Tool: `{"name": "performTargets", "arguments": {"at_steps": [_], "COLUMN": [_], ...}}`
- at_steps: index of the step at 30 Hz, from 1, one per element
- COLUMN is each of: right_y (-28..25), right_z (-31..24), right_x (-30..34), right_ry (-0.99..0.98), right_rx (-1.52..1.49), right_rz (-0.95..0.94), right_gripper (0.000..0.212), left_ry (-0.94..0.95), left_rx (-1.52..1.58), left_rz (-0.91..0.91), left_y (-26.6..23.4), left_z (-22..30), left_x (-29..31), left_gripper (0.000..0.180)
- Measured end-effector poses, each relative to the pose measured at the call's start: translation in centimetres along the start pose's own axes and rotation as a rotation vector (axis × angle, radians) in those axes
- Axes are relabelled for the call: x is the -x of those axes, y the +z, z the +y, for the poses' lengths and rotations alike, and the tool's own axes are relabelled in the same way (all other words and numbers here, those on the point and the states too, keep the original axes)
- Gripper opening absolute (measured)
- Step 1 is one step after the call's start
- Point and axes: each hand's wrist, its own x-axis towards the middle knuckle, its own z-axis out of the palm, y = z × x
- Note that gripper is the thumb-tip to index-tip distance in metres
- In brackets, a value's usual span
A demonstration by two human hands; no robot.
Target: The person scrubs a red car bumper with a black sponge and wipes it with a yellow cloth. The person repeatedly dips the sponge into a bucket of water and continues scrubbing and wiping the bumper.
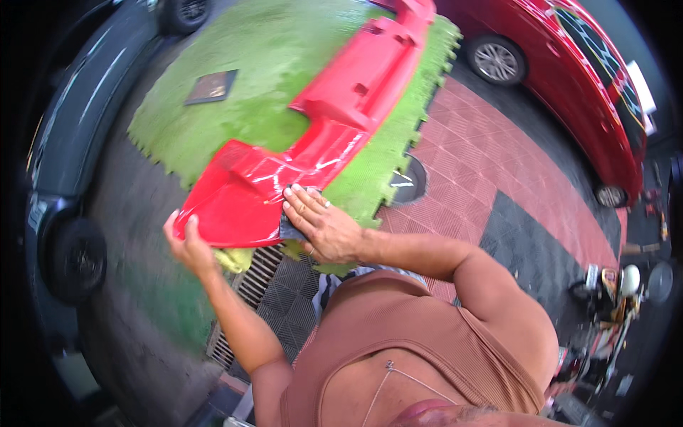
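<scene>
A glossy red car bumper (348, 107) stretches from just before me to the far edge of a green foam mat. My left hand (191, 245) grips its near left corner, thumb and fingers set around the edge. On the near right end, my right hand (320, 226) lies with its fingers side by side, pressing a dark grey sheet (288, 229) against the red surface. Most of that sheet is hidden under the palm, so I cannot tell its exact material. Something yellow-green (235, 260) shows beneath the bumper's near edge.
The bumper lies over green foam mats (242, 64) with a dark square piece (211, 87) on them. A floor grate (256, 281) runs near my body. A red car (548, 78) stands at right, a dark vehicle (85, 142) at left. A motorbike (612, 292) is at the far right.
</scene>
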Motion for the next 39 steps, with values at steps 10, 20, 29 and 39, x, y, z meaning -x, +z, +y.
{"name": "performTargets", "arguments": {"at_steps": [10, 20, 29, 39], "right_y": [-0.6, 0.1, -0.9, -1.5], "right_z": [2.2, -4.5, -1.9, -0.8], "right_x": [1.3, -5.9, -1.9, -0.6], "right_ry": [-0.064, -0.25, -0.189, -0.15], "right_rx": [0.094, -0.087, -0.062, -0.079], "right_rz": [-0.016, -0.003, -0.05, -0.043], "right_gripper": [0.054, 0.055, 0.053, 0.053], "left_ry": [-0.075, -0.063, -0.07, -0.08], "left_rx": [-0.179, -0.183, -0.222, -0.217], "left_rz": [-0.016, -0.029, -0.003, 0.02], "left_y": [0.8, 0.5, 0.8, 0.9], "left_z": [1.7, 3.0, 2.5, 3.0], "left_x": [0.7, 0.7, 0.6, 0.7], "left_gripper": [0.035, 0.038, 0.037, 0.035]}}
